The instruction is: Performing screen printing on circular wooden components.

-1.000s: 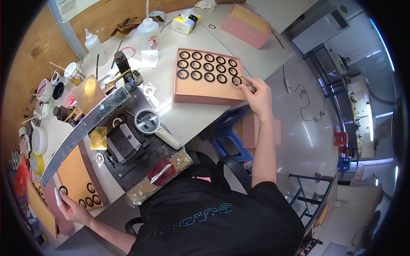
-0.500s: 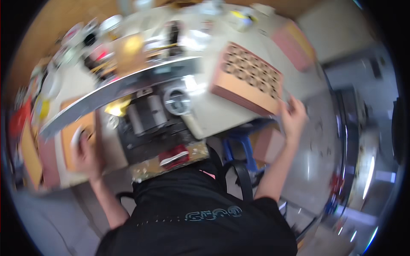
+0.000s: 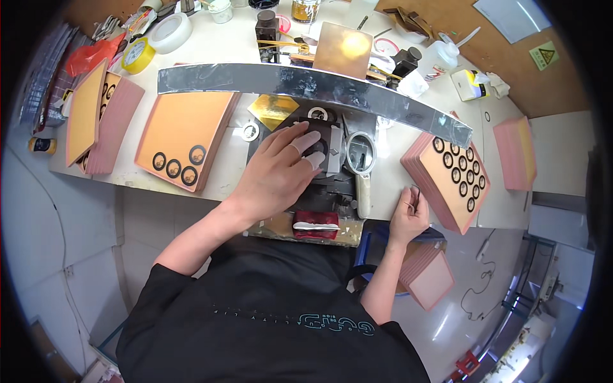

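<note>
My left hand (image 3: pixel 274 172) lies on the small black press (image 3: pixel 325 153) at the centre of the bench, and its capped fingertips touch a black ring seated on top. My right hand (image 3: pixel 408 214) hovers at the bench's front edge, fingers pinched on a small black ring (image 3: pixel 414 191). To its right lies a tilted orange-pink stack of cards (image 3: pixel 424 163) carrying several black rings. To the left of the press, another orange stack (image 3: pixel 182 124) bears three black rings near its front edge.
A hand magnifier (image 3: pixel 361 156) lies between press and right stack. A long curved silver strip (image 3: pixel 306 82) spans the bench behind the press, with a gold foil square (image 3: pixel 273 110) under it. Tape rolls (image 3: pixel 169 32), bottles and more pink stacks (image 3: pixel 516 153) sit around.
My left hand went from the left stack to the press in the centre. My right hand left the ringed right stack and came back to the bench edge with its fingers pinched. The view swung.
</note>
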The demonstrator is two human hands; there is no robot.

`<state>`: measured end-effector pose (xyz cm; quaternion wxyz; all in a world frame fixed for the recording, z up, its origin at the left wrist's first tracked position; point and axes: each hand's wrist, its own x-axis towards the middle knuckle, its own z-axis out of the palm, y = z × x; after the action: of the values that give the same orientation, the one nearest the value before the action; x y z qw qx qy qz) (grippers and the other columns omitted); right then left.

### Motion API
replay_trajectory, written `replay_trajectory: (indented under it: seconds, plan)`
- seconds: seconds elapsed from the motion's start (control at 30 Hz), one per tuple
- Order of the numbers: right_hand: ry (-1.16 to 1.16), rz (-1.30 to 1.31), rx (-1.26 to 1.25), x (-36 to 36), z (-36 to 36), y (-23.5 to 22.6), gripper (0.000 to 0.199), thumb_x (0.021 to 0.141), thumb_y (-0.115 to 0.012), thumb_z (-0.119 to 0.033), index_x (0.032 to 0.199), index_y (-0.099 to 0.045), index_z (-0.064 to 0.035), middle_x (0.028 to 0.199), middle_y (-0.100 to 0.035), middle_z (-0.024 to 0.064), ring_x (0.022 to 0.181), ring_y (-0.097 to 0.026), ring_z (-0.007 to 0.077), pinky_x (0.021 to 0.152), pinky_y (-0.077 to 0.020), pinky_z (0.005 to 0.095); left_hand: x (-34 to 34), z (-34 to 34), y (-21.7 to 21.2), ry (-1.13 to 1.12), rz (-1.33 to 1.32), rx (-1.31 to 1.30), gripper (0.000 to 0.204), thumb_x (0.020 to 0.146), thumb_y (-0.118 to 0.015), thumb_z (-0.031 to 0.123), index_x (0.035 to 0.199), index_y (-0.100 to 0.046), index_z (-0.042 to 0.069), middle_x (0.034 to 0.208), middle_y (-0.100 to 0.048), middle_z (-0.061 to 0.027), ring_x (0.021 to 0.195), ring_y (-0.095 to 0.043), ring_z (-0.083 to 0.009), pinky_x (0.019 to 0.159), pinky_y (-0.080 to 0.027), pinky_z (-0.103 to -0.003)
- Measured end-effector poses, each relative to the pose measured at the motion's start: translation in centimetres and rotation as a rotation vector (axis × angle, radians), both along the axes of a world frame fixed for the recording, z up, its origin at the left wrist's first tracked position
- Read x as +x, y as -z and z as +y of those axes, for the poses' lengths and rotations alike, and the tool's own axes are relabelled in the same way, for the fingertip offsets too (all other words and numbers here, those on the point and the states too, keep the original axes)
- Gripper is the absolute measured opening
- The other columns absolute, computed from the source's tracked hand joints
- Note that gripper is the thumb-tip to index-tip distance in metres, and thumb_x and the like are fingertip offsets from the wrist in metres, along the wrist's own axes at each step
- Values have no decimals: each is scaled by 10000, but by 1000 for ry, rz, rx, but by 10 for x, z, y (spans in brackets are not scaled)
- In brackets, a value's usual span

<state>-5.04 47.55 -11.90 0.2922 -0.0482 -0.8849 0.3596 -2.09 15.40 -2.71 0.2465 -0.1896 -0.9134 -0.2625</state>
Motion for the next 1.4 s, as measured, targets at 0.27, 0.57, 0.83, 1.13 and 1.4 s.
replay_trajectory:
  seconds: [0.27, 0.57, 0.83, 1.13, 1.4]
  plan:
    - [21, 59, 118, 0, -10, -5, 118, 944, -753, -92, 973, -775, 20, 733, -651, 51, 560, -479, 135, 514, -409, 270, 4, -1, -7, 1, -61, -75, 250, 875, -765, 137, 1101, -680, 71, 1386, -595, -118, 1414, -523, -371, 1152, -446, -479]
    - [53, 24, 157, 1, -11, -6, 122, 947, -747, -118, 944, -765, 3, 723, -669, 42, 570, -495, 136, 535, -425, 271, 5, -10, -11, 44, -96, -135, 270, 889, -759, 175, 1120, -664, 71, 1388, -598, -131, 1446, -488, -383, 1180, -416, -506]
    - [33, 68, 161, -1, -11, -6, 111, 948, -747, -94, 932, -760, 15, 689, -606, 25, 539, -418, 114, 497, -375, 261, 5, -10, -18, 66, -157, -145, 295, 884, -791, 186, 1131, -704, 49, 1437, -607, -122, 1490, -462, -391, 1208, -401, -516]
    - [32, 75, 163, 0, -12, -7, 100, 945, -744, -92, 932, -762, 6, 688, -599, 15, 539, -402, 106, 493, -362, 253, 5, -13, -20, 89, -169, -160, 345, 891, -786, 233, 1170, -696, 51, 1442, -604, -133, 1497, -451, -395, 1227, -375, -532]
    - [44, 63, 170, 0, -12, -6, 95, 942, -746, -93, 933, -763, 0, 700, -615, 15, 551, -422, 112, 508, -377, 256, 5, -14, -22, 94, -168, -204, 345, 913, -745, 286, 1161, -659, 62, 1413, -580, -164, 1475, -446, -409, 1202, -375, -543]
